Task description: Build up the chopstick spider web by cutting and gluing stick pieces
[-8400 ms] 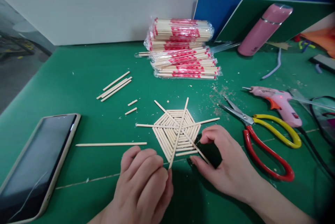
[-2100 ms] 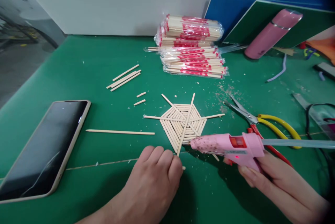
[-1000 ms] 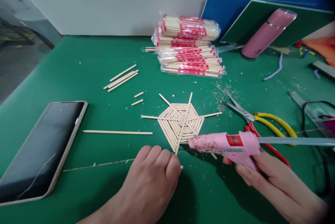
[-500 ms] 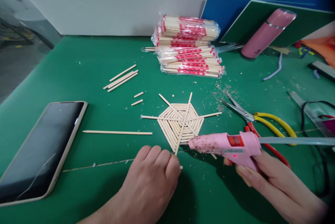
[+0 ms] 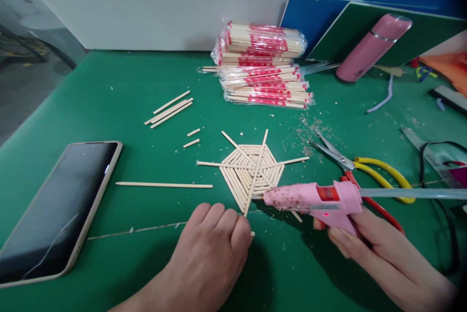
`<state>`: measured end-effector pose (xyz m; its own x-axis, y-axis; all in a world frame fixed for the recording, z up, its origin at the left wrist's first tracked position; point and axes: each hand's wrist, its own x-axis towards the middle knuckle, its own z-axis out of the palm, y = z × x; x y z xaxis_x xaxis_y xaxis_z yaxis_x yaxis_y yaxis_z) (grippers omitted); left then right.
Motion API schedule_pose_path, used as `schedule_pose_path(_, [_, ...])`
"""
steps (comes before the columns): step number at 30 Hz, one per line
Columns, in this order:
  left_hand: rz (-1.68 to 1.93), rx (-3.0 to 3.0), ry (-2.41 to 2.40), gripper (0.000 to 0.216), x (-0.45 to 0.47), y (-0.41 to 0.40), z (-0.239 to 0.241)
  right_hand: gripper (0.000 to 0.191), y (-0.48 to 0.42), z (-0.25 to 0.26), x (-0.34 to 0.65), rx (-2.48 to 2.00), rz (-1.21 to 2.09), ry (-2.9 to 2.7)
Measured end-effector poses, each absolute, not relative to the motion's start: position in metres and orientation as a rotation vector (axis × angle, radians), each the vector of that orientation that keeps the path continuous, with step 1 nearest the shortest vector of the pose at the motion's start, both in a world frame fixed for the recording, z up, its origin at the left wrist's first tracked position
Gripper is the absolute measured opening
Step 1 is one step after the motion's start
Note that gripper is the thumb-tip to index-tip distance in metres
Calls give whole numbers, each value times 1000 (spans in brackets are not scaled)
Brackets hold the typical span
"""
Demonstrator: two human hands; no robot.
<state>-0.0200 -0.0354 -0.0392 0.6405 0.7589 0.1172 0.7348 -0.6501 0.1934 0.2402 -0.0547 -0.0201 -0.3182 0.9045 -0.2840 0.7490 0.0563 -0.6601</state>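
A web-shaped hexagon of wooden sticks (image 5: 233,175) lies flat on the table, with longer crossing sticks reaching past its edges. Just below its lower corner is my left hand (image 5: 211,248), closed, knuckles up. The pale end of a wooden stick (image 5: 252,234) pokes out beside its index finger; the rest is hidden. My right hand (image 5: 379,253) is wrapped round the handle of a pink hot glue gun (image 5: 314,200). Its red light is lit and a clear glue stick (image 5: 412,194) sticks out the back. The nozzle is at the web's lower right edge, by a crossing stick.
A single stick (image 5: 164,185) lies left, near a phone (image 5: 54,214). Cut sticks (image 5: 171,111) and two short pieces (image 5: 191,143) lie behind. Wrapped chopstick bundles (image 5: 266,68) and a pink flask (image 5: 374,49) stand at the back. Scissors (image 5: 341,158) and red-handled pliers (image 5: 381,214) lie right.
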Motion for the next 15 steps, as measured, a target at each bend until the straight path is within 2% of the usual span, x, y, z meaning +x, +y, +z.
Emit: schedule_pose_path(15, [319,2726,1219,8,-22,-36,-43,18,-59,-15,237,-1800,1193,-1968])
